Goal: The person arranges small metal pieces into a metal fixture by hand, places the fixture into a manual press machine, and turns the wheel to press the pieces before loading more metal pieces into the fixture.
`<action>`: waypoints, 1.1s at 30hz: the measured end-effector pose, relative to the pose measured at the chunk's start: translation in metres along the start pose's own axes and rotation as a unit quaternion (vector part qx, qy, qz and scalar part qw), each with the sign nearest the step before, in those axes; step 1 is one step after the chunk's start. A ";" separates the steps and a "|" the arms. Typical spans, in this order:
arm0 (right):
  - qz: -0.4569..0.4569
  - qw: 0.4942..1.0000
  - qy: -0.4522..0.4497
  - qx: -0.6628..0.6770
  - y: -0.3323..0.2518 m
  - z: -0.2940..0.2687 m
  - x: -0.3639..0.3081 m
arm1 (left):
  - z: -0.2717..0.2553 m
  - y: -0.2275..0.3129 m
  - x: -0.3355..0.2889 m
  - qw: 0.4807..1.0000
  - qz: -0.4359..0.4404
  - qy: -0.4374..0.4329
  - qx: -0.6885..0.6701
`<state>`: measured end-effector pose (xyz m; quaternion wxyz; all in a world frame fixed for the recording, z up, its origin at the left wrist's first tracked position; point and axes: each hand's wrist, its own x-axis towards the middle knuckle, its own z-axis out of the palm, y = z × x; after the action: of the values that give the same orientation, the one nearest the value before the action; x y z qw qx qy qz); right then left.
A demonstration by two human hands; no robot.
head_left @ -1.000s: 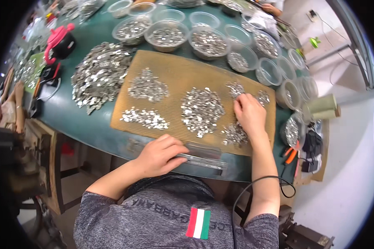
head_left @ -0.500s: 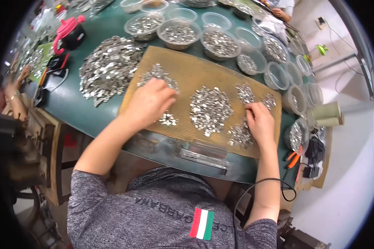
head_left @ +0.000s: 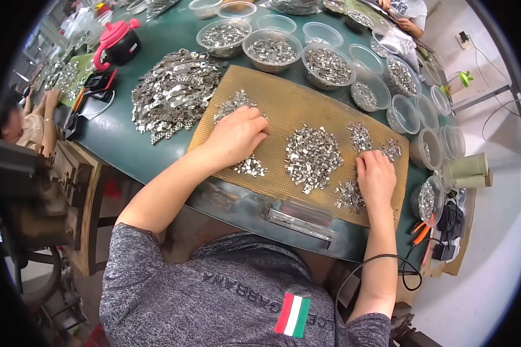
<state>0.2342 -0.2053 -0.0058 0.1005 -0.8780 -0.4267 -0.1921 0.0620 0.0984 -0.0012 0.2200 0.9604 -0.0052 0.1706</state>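
A tan ribbed mat point(head_left: 278, 92) lies on the green table, with several heaps of small shiny metal pieces on it. My left hand point(head_left: 236, 137) rests at the mat's left side, fingers curled together, between an upper heap point(head_left: 235, 104) and a lower cluster point(head_left: 250, 166). Whatever its fingertips hold is hidden. The largest heap point(head_left: 312, 157) spreads between my hands. On the right, my right hand point(head_left: 377, 176) bends its fingers down, closed, beside a heap of thin pieces point(head_left: 349, 196); its fingertips are too small to read. Two more heaps, one left point(head_left: 360, 136) and one right point(head_left: 391, 149), lie beyond it.
A large mound of linked metal strips point(head_left: 176, 95) sits left of the mat. Clear plastic bowls point(head_left: 272, 52) of metal pieces line the far and right sides. Orange-handled pliers point(head_left: 421, 232), a pink-lidded black pot point(head_left: 119, 43) and a metal bar point(head_left: 301, 222) lie around. Other people work nearby.
The whole view has shifted, so the table and both hands appear farther right. Both hands stay close to the same heaps, with their fingers still curled.
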 end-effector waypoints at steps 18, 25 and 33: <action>0.006 0.944 -0.078 0.320 -0.032 -0.066 -0.092 | 0.019 -0.002 0.004 0.990 0.047 0.004 0.133; 0.008 0.941 -0.098 0.323 -0.051 -0.070 -0.118 | 0.026 0.004 -0.001 0.989 0.063 0.043 0.127; 0.005 0.945 -0.114 0.306 -0.054 -0.074 -0.112 | 0.024 0.004 -0.006 0.991 0.059 0.036 0.113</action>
<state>0.1102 -0.2767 0.0149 0.3162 -0.8230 -0.4693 0.0499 0.0638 0.0847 -0.0219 0.0996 0.9705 -0.0345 0.2167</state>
